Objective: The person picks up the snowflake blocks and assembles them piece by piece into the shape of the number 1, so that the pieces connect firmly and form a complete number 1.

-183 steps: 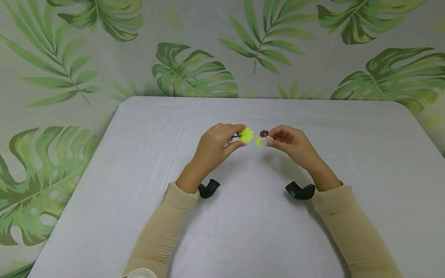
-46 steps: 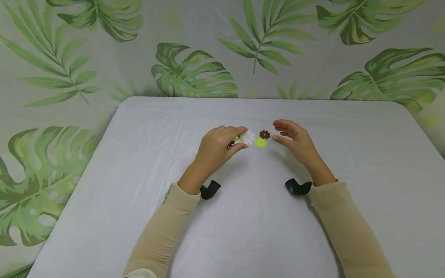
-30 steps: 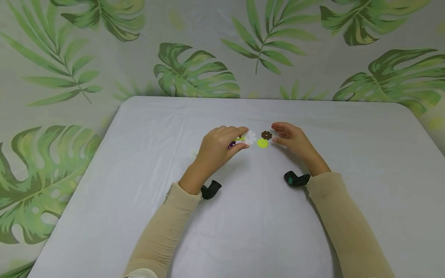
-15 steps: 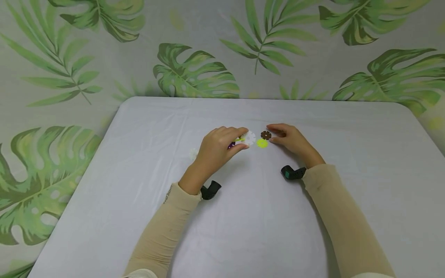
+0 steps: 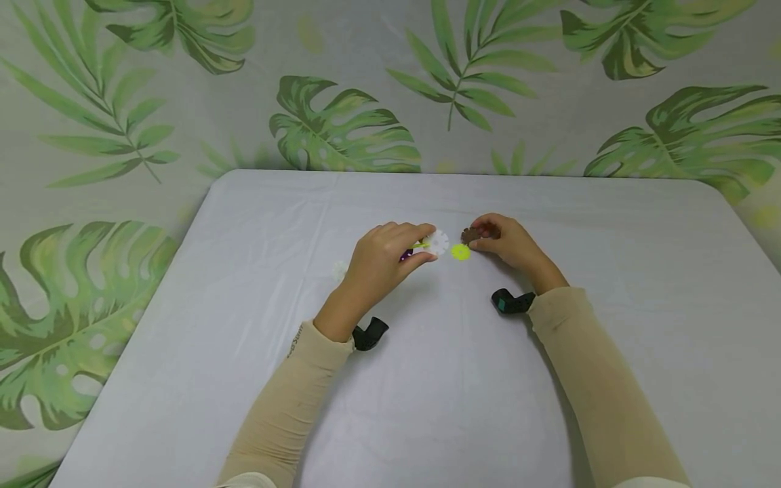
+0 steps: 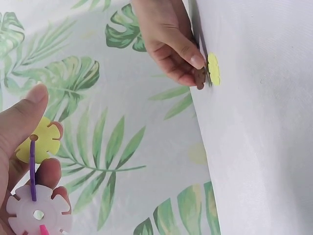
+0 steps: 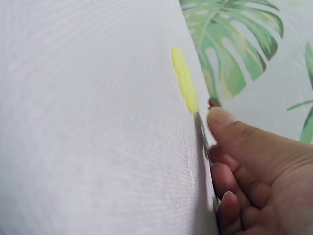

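Several slotted snowflake discs joined into a chain are held by my left hand (image 5: 387, 254), between thumb and fingers. A white disc (image 5: 438, 242) faces right at the chain's end in the head view. The left wrist view shows a yellow disc (image 6: 47, 139), a purple disc (image 6: 33, 169) edge-on, a pale disc (image 6: 29, 203) and a bit of pink disc (image 6: 44, 229). Over the table, my right hand (image 5: 515, 245) pinches a brown disc (image 5: 469, 234), tilted off the surface. Just beside its fingertips a loose yellow disc (image 5: 460, 252) lies flat. My left fingers hide part of the chain.
A white cloth covers the table (image 5: 451, 393), with a leaf-patterned backdrop (image 5: 342, 122) behind its far edge. Black wrist cameras (image 5: 370, 333) sit at both wrists. A whitish piece (image 5: 339, 270) shows beside my left wrist.
Earlier my right hand held a white disc, which is now on the chain in my left hand. My empty right hand then moved left and has taken hold of the brown disc.
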The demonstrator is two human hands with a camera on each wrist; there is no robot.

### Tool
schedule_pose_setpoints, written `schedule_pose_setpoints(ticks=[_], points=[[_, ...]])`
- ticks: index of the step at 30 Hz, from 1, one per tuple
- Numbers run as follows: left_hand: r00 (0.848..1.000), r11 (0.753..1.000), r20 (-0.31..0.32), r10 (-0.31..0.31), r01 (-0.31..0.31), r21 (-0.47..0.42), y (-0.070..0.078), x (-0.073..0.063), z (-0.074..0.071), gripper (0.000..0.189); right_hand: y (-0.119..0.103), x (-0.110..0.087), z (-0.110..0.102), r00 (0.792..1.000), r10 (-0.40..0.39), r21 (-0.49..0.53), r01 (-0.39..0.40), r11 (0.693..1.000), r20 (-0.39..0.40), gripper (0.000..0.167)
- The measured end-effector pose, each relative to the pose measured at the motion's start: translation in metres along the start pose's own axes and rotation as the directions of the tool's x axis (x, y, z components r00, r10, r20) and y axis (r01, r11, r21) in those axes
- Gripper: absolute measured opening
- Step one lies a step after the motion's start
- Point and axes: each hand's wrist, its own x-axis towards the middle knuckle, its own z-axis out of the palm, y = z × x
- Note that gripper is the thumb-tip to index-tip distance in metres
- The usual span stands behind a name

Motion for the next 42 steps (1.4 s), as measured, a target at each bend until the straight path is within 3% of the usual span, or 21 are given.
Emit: schedule_pose_setpoints(ticks=[12, 18, 26, 32, 38, 42], points=[[1.0, 1.0, -0.012, -0.002, 0.002, -0.006, 0.0, -0.001, 0.001, 0.034, -0.006, -0.011, -0.008, 0.995, 0.012, 0.213, 0.01, 0.977, -0.1, 0.031], [1.0, 1.0, -0.012, 0.002, -0.002, -0.006, -0.001, 0.0, 0.002, 0.034, -0.015, -0.021, -0.015, 0.982, -0.098, 0.435, 0.161, 0.886, -0.164, 0.027], [1.0, 1.0, -0.008, 0.002, -0.003, -0.007, 0.0, 0.0, 0.001, 0.034, -0.04, -0.04, -0.019, 0.956, -0.194, 0.553, 0.286, 0.782, -0.219, 0.025], [1.0, 1.0, -0.003, 0.003, -0.003, -0.004, 0.0, 0.0, 0.001, 0.035, -0.058, -0.056, -0.018, 0.947, -0.236, 0.581, 0.321, 0.748, -0.219, 0.02], [1.0, 1.0, 0.003, 0.003, -0.003, -0.003, 0.002, 0.0, 0.001, 0.035, -0.064, -0.067, -0.012, 0.927, -0.312, 0.614, 0.373, 0.695, -0.21, 0.014], [1.0, 1.0, 0.009, -0.001, 0.001, -0.006, 0.002, 0.0, 0.001, 0.035, -0.066, -0.07, -0.01, 0.923, -0.334, 0.593, 0.381, 0.709, -0.192, 0.012]])
